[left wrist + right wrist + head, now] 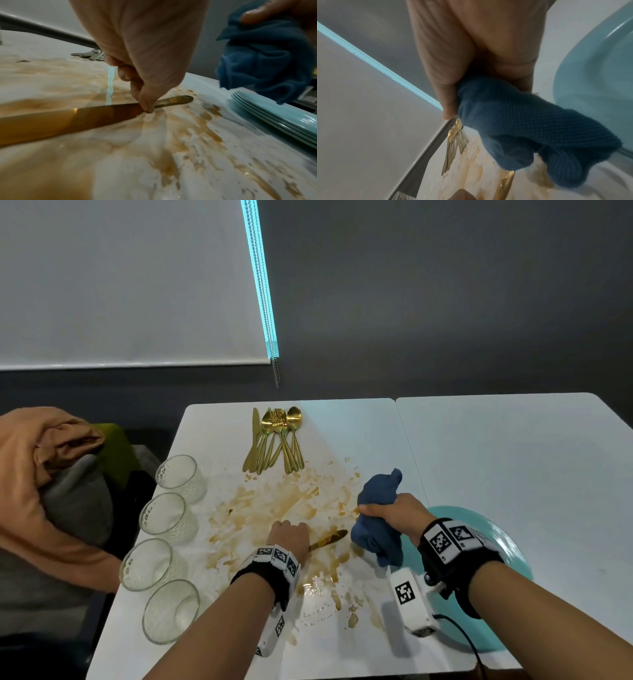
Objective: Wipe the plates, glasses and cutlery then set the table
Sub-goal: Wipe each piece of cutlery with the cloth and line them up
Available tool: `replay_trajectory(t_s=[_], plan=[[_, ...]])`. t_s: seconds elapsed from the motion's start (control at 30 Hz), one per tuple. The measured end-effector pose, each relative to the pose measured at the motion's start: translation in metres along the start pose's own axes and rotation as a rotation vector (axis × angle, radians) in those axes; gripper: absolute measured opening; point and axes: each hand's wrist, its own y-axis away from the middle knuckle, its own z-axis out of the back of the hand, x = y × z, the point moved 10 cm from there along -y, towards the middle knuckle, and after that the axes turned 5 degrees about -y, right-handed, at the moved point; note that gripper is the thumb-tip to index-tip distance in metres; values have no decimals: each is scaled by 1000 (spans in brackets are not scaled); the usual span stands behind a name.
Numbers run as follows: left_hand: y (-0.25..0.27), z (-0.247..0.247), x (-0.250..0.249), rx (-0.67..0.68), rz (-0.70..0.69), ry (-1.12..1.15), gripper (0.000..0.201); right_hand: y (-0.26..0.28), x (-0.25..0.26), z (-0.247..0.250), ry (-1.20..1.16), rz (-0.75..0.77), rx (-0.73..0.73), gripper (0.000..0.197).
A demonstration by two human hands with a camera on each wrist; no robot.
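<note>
A gold knife (329, 540) lies on the white table (219, 433) in a brown smear (274, 508). My left hand (289, 537) pinches it near the middle, fingertips down at the table surface; the left wrist view shows the knife (68, 119) smeared at its far end. My right hand (394, 513) grips a bunched blue cloth (376, 498) just right of the knife's tip, a little above the table. The cloth (522, 128) hangs out of the fist. Stacked teal plates (459, 513) sit under my right wrist.
Several clear glasses (164, 517) stand in a row along the table's left edge. A pile of gold cutlery (277, 440) lies at the far middle. A second white table (513, 446) adjoins on the right. Orange and grey fabric (51, 474) is heaped off the left side.
</note>
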Motion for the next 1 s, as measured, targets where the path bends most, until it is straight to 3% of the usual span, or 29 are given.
replay_trajectory(t_s=[0.27, 0.37, 0.43, 0.57, 0.67, 0.77, 1.0], plan=[[-2, 4, 10, 63, 39, -97, 29, -10, -4, -11, -345, -65, 75, 68], [-5, 21, 21, 37, 107, 43, 27, -9, -5, -14, -473, -66, 60, 71], [-6, 41, 29, 0, 174, 267, 25, -9, -9, -19, -544, -72, 64, 76], [-6, 77, 22, -44, 184, 747, 18, -7, 1, -35, -583, -9, 159, 50], [-3, 101, 1, -63, 102, 795, 18, -7, 18, -45, -510, 76, 203, 24], [-1, 111, -9, -97, 58, 798, 16, -13, 21, -32, -545, 67, 74, 14], [-2, 121, -9, -130, 55, 907, 15, -27, 49, 20, -596, 64, -199, 34]])
